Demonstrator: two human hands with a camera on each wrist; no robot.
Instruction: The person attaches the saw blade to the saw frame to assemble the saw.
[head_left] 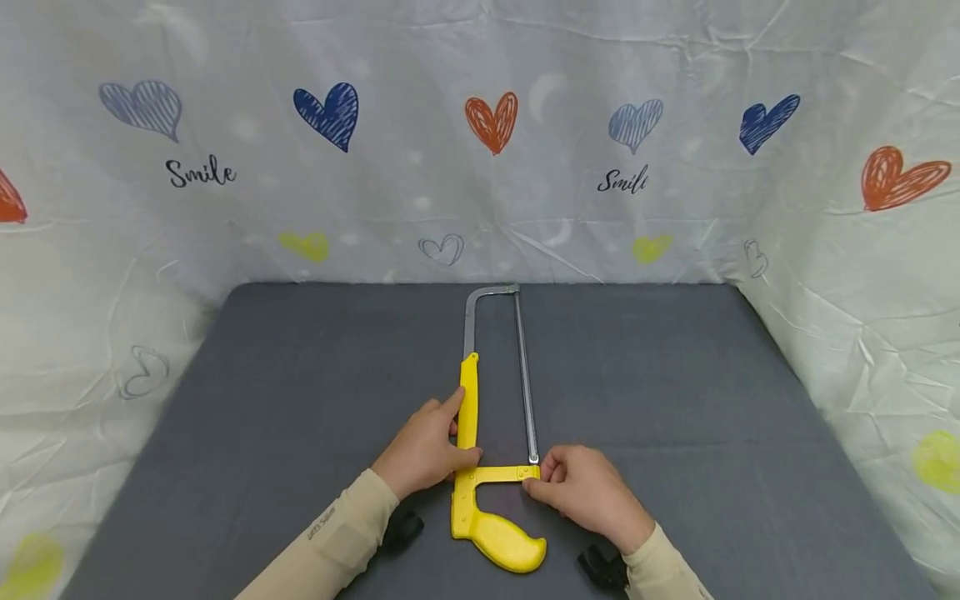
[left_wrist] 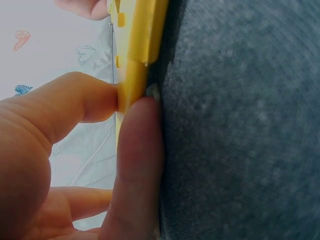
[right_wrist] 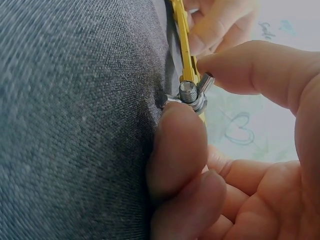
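Note:
A hacksaw (head_left: pixel 468 417) lies flat on the grey tabletop, its yellow handle (head_left: pixel 510 543) toward me and its metal bow pointing away. Along its right side runs the blade (head_left: pixel 526 375), fixed at both ends. My left hand (head_left: pixel 427 446) pinches the yellow part of the frame between thumb and fingers, as the left wrist view also shows. At the near blade end is my right hand (head_left: pixel 588 492). In the right wrist view a silver wing nut (right_wrist: pixel 200 102) sits on a threaded bolt (right_wrist: pixel 188 90), with my right thumb and fingertips at its wings.
The grey tabletop (head_left: pixel 337 350) spreads around the saw. A pale cloth (head_left: pixel 555 167) printed with hearts hangs behind and along both sides. Dark wrist-worn devices (head_left: pixel 602 567) show below the hands.

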